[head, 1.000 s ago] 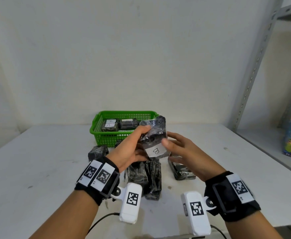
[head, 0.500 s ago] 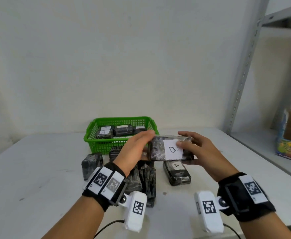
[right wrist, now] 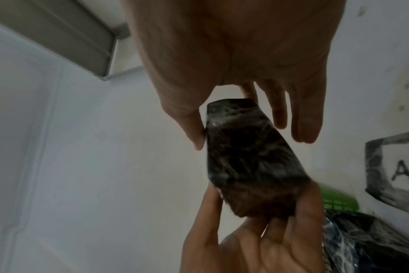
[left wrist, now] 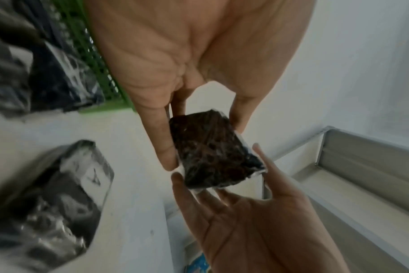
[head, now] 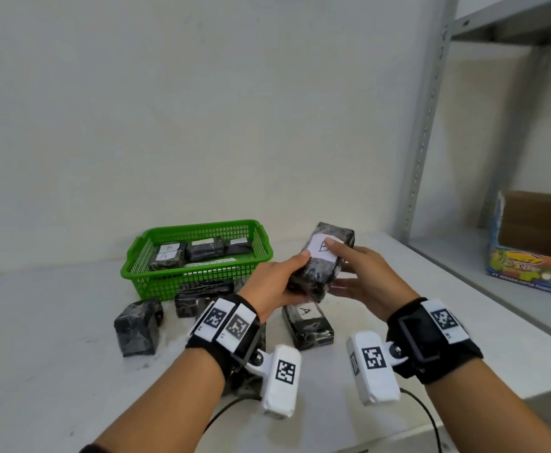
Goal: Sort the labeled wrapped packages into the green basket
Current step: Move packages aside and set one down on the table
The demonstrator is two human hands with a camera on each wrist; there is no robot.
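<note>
The green basket (head: 143,256) stands toward the back edge of the worktop (head: 45,364), against the wall. Inside it lie several dark wrapped packages; the leftmost pair (head: 167,256) carries white labels reading B and A, and two more packages (head: 205,249) beside them show white labels whose letters cannot be read.

The held package (head: 325,259) is a dark block wrapped in crinkled clear film, with a white paper label marked B on its upper face. It is raised above the worktop, to the right of the basket, tilted with its far end higher. The left hand (head: 272,286) has its fingers and thumb curled round the near end, a closed grip on the block. The right hand (head: 365,276) pinches the far part, thumb on one side and a finger lying on the label, the other fingers nearly straight.

On the worktop in front of the basket lie more wrapped packages: one labelled A (head: 307,325) beneath the hands, a block (head: 137,326) toward the left edge, and another (head: 202,297) just before the basket.
</note>
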